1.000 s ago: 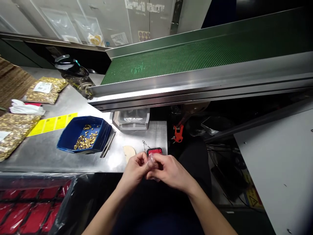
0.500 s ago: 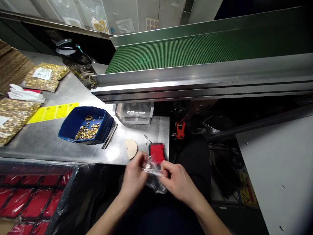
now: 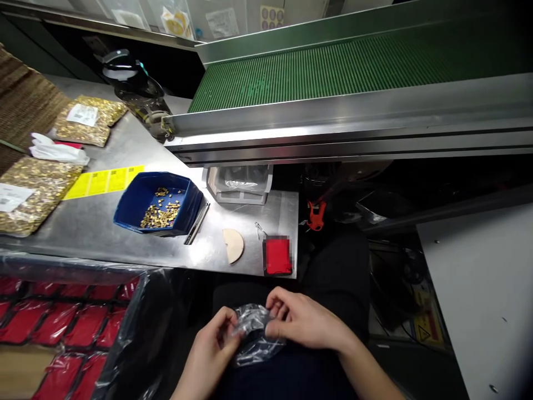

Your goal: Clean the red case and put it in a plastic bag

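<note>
A clear plastic bag (image 3: 255, 333) is stretched between my hands, low over my lap. My left hand (image 3: 216, 339) pinches its left side between thumb and fingers. On the right side, my right hand (image 3: 302, 322) grips the bag's edge with bent fingers. Whether anything lies inside the bag I cannot tell. A red pouch with a black border (image 3: 277, 255) rests on the table corner just beyond my hands. Close to it are a small metal clasp-like piece (image 3: 261, 228) and a pale half-round disc (image 3: 233, 246).
A blue bin (image 3: 137, 194) holds small brass pieces, with a pen-like tool (image 3: 197, 223) beside it. Bags of brass parts (image 3: 41, 189) lie at left. The green conveyor (image 3: 316, 72) crosses behind. A lined box (image 3: 154, 311) holds wrapped red pouches. An orange clamp (image 3: 316, 215) hangs right.
Both hands have come down off the table edge toward my lap with the plastic bag, which is now spread wider. The red pouch stays on the table, now fully uncovered. The view has shifted slightly.
</note>
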Demonstrator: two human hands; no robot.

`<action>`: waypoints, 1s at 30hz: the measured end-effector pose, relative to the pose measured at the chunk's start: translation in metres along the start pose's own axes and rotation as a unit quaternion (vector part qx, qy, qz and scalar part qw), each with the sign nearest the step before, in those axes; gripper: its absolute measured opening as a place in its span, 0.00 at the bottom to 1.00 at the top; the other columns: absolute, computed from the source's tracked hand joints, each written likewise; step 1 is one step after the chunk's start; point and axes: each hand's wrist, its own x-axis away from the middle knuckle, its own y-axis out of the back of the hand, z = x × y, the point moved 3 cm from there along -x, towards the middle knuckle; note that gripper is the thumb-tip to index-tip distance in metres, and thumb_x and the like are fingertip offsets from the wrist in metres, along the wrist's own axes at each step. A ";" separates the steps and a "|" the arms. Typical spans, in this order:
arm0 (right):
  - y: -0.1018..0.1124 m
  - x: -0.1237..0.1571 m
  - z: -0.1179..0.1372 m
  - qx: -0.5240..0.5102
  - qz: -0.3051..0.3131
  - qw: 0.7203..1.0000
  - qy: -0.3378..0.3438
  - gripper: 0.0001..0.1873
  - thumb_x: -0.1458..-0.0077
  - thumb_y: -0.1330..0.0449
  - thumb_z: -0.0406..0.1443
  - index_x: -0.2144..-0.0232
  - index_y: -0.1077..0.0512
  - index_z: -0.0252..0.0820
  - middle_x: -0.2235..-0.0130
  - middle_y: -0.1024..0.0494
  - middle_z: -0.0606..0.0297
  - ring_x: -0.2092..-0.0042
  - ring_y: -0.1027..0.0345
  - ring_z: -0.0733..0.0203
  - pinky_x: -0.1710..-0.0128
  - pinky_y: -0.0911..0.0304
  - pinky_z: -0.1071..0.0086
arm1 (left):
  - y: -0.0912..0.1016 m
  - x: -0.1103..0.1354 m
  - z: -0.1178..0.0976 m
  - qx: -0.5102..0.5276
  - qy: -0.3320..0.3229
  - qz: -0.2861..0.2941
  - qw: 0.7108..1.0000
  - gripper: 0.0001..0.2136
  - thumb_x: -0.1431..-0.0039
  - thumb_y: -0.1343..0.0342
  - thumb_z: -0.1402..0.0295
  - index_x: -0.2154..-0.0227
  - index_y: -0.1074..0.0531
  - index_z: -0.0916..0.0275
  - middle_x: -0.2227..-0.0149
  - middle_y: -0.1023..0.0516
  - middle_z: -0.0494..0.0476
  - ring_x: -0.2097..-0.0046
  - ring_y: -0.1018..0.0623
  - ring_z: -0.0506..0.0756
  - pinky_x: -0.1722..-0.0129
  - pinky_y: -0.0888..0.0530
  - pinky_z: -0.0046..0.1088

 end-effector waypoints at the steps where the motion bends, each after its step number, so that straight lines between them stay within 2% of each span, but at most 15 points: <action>1: 0.002 0.000 -0.011 -0.095 -0.027 0.994 -0.038 0.20 0.50 0.28 0.48 0.59 0.25 0.44 0.63 0.21 0.67 0.65 0.27 0.62 0.67 0.37 0.72 | 0.001 0.001 0.004 0.029 0.013 -0.001 0.999 0.11 0.41 0.39 0.57 0.69 0.31 0.57 0.72 0.34 0.48 0.69 0.33 0.54 0.69 0.36 0.27; 3: 0.002 -0.004 -0.030 -0.248 -0.101 0.959 -0.092 0.22 0.43 0.35 0.54 0.59 0.27 0.42 0.60 0.20 0.62 0.67 0.26 0.65 0.69 0.34 0.73 | -0.001 0.002 0.006 0.090 0.030 0.000 0.995 0.15 0.42 0.37 0.52 0.70 0.31 0.58 0.72 0.34 0.48 0.69 0.34 0.53 0.70 0.37 0.26; 6: -0.006 -0.024 -0.046 -0.383 -0.159 0.903 -0.113 0.27 0.43 0.35 0.56 0.56 0.28 0.40 0.52 0.20 0.55 0.67 0.25 0.68 0.72 0.32 0.76 | -0.007 -0.001 0.000 0.158 0.031 -0.003 0.987 0.18 0.43 0.36 0.49 0.71 0.31 0.59 0.74 0.36 0.47 0.71 0.37 0.52 0.71 0.39 0.25; 8: -0.011 -0.038 -0.050 -0.442 -0.182 0.872 -0.111 0.29 0.47 0.31 0.56 0.57 0.27 0.39 0.54 0.20 0.56 0.71 0.27 0.70 0.75 0.34 0.78 | -0.010 -0.005 -0.004 0.170 0.025 -0.008 0.985 0.19 0.43 0.36 0.49 0.71 0.32 0.60 0.75 0.39 0.46 0.72 0.39 0.50 0.72 0.42 0.25; 12: -0.014 -0.042 -0.052 -0.438 -0.240 0.864 -0.069 0.27 0.51 0.28 0.55 0.61 0.27 0.40 0.61 0.20 0.64 0.74 0.31 0.73 0.77 0.36 0.80 | -0.013 -0.013 -0.004 0.146 0.024 -0.003 0.989 0.22 0.39 0.41 0.46 0.73 0.35 0.60 0.78 0.46 0.43 0.75 0.47 0.49 0.75 0.49 0.25; 15: -0.007 -0.015 -0.044 -0.399 -0.278 0.873 -0.023 0.23 0.49 0.28 0.52 0.62 0.25 0.40 0.67 0.22 0.67 0.72 0.29 0.69 0.74 0.34 0.78 | -0.013 -0.017 -0.005 0.094 0.009 -0.008 0.996 0.22 0.38 0.43 0.46 0.74 0.35 0.61 0.78 0.44 0.44 0.74 0.45 0.49 0.74 0.47 0.25; 18: 0.011 0.027 -0.020 -0.243 -0.308 0.918 0.057 0.16 0.40 0.33 0.47 0.63 0.23 0.40 0.68 0.21 0.64 0.66 0.26 0.62 0.64 0.31 0.72 | -0.014 -0.021 -0.012 0.025 -0.021 -0.022 0.999 0.21 0.36 0.44 0.48 0.74 0.34 0.61 0.77 0.41 0.46 0.73 0.41 0.50 0.73 0.44 0.25; 19: 0.015 0.039 -0.010 -0.154 -0.289 0.940 0.091 0.13 0.39 0.35 0.45 0.62 0.22 0.41 0.66 0.20 0.63 0.63 0.25 0.60 0.61 0.31 0.70 | -0.014 -0.023 -0.016 0.007 -0.033 -0.022 0.999 0.21 0.35 0.44 0.49 0.74 0.34 0.61 0.77 0.40 0.46 0.73 0.40 0.50 0.73 0.43 0.25; 21: 0.017 0.059 0.008 0.061 -0.197 0.969 0.140 0.06 0.38 0.36 0.39 0.61 0.23 0.44 0.62 0.20 0.64 0.61 0.26 0.58 0.60 0.33 0.68 | -0.014 -0.026 -0.024 -0.013 -0.056 -0.014 0.998 0.20 0.33 0.47 0.52 0.75 0.35 0.61 0.77 0.40 0.46 0.73 0.39 0.50 0.74 0.43 0.25; 23: 0.011 0.070 0.013 0.257 -0.089 0.952 0.139 0.03 0.40 0.36 0.33 0.62 0.24 0.45 0.63 0.21 0.67 0.63 0.27 0.58 0.64 0.37 0.67 | -0.015 -0.028 -0.031 -0.014 -0.069 -0.005 0.998 0.19 0.30 0.50 0.54 0.75 0.37 0.60 0.77 0.38 0.46 0.73 0.38 0.50 0.74 0.42 0.25; 25: 0.002 0.073 0.006 0.395 -0.041 0.911 0.114 0.06 0.43 0.36 0.30 0.63 0.25 0.46 0.64 0.21 0.69 0.65 0.28 0.57 0.68 0.42 0.66 | -0.017 -0.028 -0.039 -0.032 -0.095 0.009 0.995 0.18 0.28 0.52 0.57 0.74 0.37 0.59 0.76 0.36 0.46 0.73 0.35 0.50 0.73 0.39 0.25; 27: -0.008 0.072 -0.006 0.467 -0.043 0.877 0.101 0.09 0.46 0.35 0.29 0.62 0.26 0.46 0.64 0.21 0.69 0.66 0.28 0.56 0.69 0.44 0.65 | -0.024 -0.025 -0.048 -0.095 -0.170 0.014 0.981 0.15 0.27 0.52 0.61 0.72 0.36 0.59 0.75 0.33 0.47 0.73 0.33 0.50 0.71 0.37 0.26; 28: -0.012 0.071 -0.011 0.487 -0.050 0.866 0.102 0.10 0.48 0.34 0.29 0.62 0.26 0.45 0.65 0.21 0.69 0.66 0.28 0.55 0.70 0.45 0.65 | -0.028 -0.022 -0.054 -0.141 -0.229 0.002 0.963 0.14 0.27 0.52 0.64 0.71 0.36 0.59 0.74 0.32 0.47 0.73 0.33 0.50 0.71 0.36 0.26; 30: -0.016 0.069 -0.019 0.504 -0.073 0.854 0.111 0.11 0.48 0.34 0.29 0.61 0.26 0.45 0.65 0.21 0.68 0.67 0.27 0.55 0.70 0.46 0.65 | -0.037 -0.016 -0.067 -0.234 -0.350 -0.053 0.906 0.11 0.28 0.50 0.70 0.69 0.34 0.60 0.73 0.31 0.49 0.72 0.32 0.51 0.70 0.35 0.28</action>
